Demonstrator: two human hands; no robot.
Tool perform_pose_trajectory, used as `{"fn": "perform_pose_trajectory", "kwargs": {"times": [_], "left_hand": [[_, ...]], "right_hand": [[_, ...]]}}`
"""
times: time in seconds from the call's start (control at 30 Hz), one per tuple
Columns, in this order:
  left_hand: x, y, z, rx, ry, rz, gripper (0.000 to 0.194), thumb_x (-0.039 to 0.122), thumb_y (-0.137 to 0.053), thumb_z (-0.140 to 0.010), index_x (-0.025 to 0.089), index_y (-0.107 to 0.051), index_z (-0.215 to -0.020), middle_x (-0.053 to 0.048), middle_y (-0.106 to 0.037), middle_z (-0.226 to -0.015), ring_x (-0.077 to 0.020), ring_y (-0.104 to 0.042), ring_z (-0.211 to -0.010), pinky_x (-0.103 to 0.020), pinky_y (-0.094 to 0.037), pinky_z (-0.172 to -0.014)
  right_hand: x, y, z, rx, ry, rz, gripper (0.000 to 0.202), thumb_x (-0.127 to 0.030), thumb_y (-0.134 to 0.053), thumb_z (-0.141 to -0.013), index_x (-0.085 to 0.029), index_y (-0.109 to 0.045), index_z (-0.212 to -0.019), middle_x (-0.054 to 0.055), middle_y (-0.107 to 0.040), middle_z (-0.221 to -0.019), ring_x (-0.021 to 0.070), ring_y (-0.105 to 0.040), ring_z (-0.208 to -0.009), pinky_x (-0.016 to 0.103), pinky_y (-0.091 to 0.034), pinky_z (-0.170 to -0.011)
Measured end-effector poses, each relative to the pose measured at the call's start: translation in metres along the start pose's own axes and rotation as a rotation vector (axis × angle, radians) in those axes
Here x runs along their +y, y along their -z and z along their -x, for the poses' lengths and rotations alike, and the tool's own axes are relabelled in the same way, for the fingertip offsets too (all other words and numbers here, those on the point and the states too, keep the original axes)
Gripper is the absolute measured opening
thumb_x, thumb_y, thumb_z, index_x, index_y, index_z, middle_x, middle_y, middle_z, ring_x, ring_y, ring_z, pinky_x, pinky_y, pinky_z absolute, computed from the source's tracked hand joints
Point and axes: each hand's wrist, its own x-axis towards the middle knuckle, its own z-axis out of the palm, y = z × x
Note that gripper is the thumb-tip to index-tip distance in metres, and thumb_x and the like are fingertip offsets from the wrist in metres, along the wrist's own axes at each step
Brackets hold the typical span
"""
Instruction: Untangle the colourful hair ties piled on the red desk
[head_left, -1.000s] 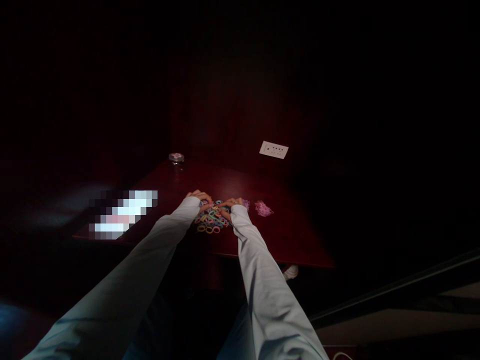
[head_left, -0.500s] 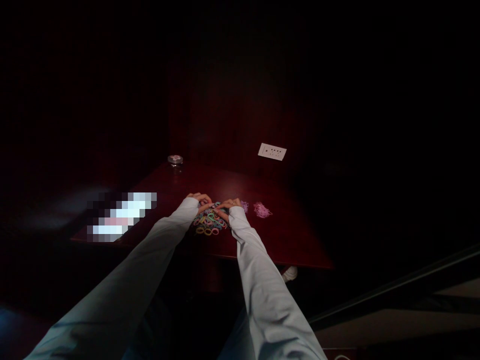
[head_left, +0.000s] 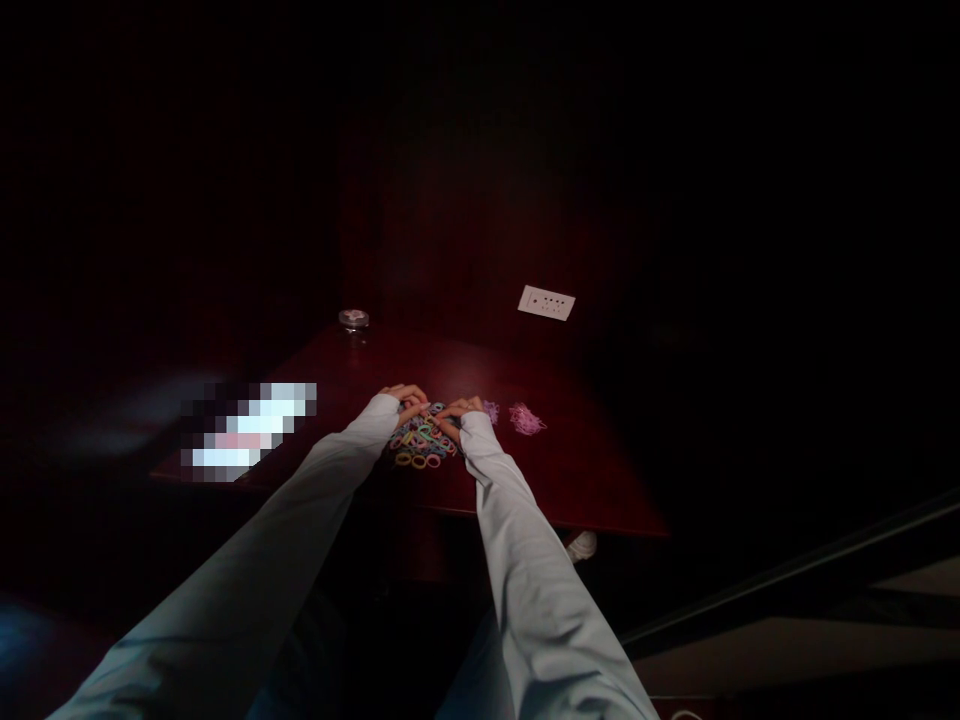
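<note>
A heap of small coloured hair ties [head_left: 424, 442], in yellow, pink, blue and green, lies on the dark red table [head_left: 525, 480]. My left hand [head_left: 407, 396] is at the heap's far left side, thumb and fingers bent together. Opposite it, my right hand [head_left: 459, 411] reaches in from the right with its fingers pinched. The fingertips of both hands come close together over the far part of the heap. Whatever sits between them is too small to make out. Right of my right hand are a purple bunch of thin bands [head_left: 491, 411], partly covered, and a pink bunch [head_left: 527, 419].
A clear round container [head_left: 354, 319] with a pinkish top stands at the table's far left corner. Near the left edge lies a bright, pixelated flat object [head_left: 255, 430]. A white socket panel [head_left: 547, 302] is on the panel behind the table. Surroundings are very dark.
My fingertips have drawn slightly apart, and a bluish hair tie shows between the hands. The whole view has shifted a little.
</note>
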Motion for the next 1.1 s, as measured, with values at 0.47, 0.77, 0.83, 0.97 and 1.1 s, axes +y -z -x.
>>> {"fn": "perform_pose_trajectory", "kwargs": {"times": [0.47, 0.77, 0.83, 0.97, 1.1], "left_hand": [[0.003, 0.001, 0.001, -0.017, -0.069, 0.107, 0.021, 0.041, -0.061, -0.088, 0.022, -0.068, -0.094, -0.001, -0.077, -0.079, -0.019, -0.069, -0.077, -0.031, -0.05, -0.079], [0.011, 0.004, 0.004, -0.098, -0.069, 0.167, 0.029, 0.048, -0.062, -0.087, 0.021, -0.067, -0.095, 0.0, -0.077, -0.076, -0.0176, -0.07, -0.073, -0.028, -0.052, -0.074], [0.011, 0.003, 0.004, -0.106, -0.066, 0.18, 0.031, 0.05, -0.061, -0.087, 0.021, -0.067, -0.094, 0.0, -0.077, -0.076, -0.0179, -0.07, -0.073, -0.028, -0.052, -0.073], [0.006, -0.001, 0.003, -0.119, -0.029, 0.208, 0.034, 0.054, -0.06, -0.087, 0.021, -0.067, -0.095, -0.002, -0.077, -0.078, -0.0192, -0.07, -0.074, -0.029, -0.053, -0.073], [0.002, 0.0, 0.003, -0.077, -0.052, 0.112, 0.033, 0.053, -0.06, -0.086, 0.024, -0.071, -0.096, -0.003, -0.075, -0.086, -0.0211, -0.069, -0.084, -0.031, -0.054, -0.08]], "right_hand": [[-0.011, 0.008, 0.001, 0.057, 0.037, 0.038, 0.02, -0.043, -0.069, -0.094, -0.03, -0.08, -0.105, 0.004, -0.074, -0.097, 0.0218, -0.054, -0.1, 0.034, -0.042, -0.09], [-0.008, 0.004, -0.003, 0.058, 0.059, 0.016, 0.023, -0.045, -0.066, -0.096, -0.028, -0.081, -0.091, 0.003, -0.073, -0.091, 0.0208, -0.055, -0.096, 0.034, -0.043, -0.088], [-0.007, 0.004, -0.002, 0.068, 0.057, 0.008, 0.02, -0.044, -0.068, -0.096, -0.028, -0.081, -0.096, 0.003, -0.074, -0.092, 0.0206, -0.056, -0.097, 0.033, -0.043, -0.087], [-0.01, 0.005, -0.001, 0.048, 0.033, 0.027, 0.018, -0.041, -0.07, -0.094, -0.028, -0.081, -0.099, 0.003, -0.074, -0.093, 0.0199, -0.057, -0.097, 0.032, -0.043, -0.088], [-0.014, 0.007, -0.002, 0.029, 0.022, 0.065, 0.021, -0.044, -0.066, -0.097, -0.03, -0.082, -0.097, 0.002, -0.074, -0.095, 0.019, -0.057, -0.098, 0.032, -0.042, -0.091]]}}
